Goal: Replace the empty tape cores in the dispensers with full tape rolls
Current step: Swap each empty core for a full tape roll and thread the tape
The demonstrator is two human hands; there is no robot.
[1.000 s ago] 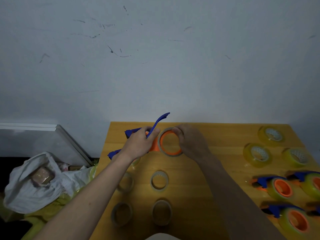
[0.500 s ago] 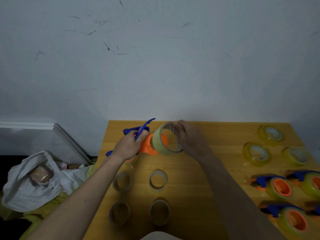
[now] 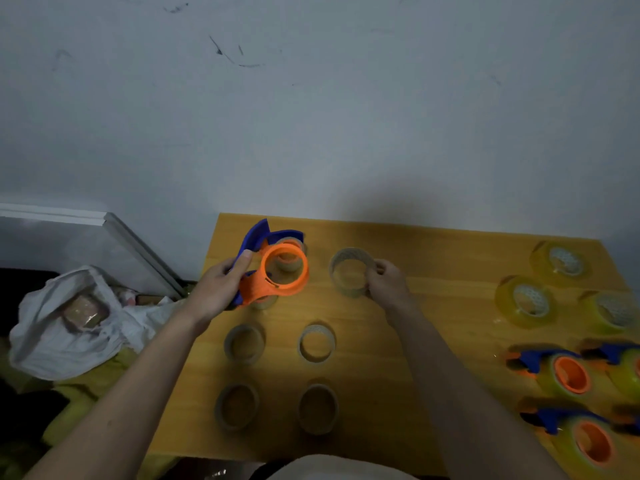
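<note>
While the left hand [image 3: 214, 292] is gripping the blue handle of a plastic dispenser [image 3: 277, 268], its smooth orange hub ring is showing bare, held above the table's 11 o'clock area. The right hand [image 3: 388, 284] is pinching a thin cardboard empty core [image 3: 349, 271] by its rim, at 3 o'clock from the dispenser and apart from it. Four more dull, pale cores [image 3: 316, 342] are lying flat in a grid on the yellow wooden table [image 3: 433, 306], toward 6 o'clock. Glossy translucent yellow full rolls [image 3: 524, 301] are sitting at 3 o'clock, with loaded dispensers [image 3: 568, 374] nearer, toward 4 o'clock. A crumpled white bag [image 3: 69, 320] is lying off the table at 9 o'clock.
</note>
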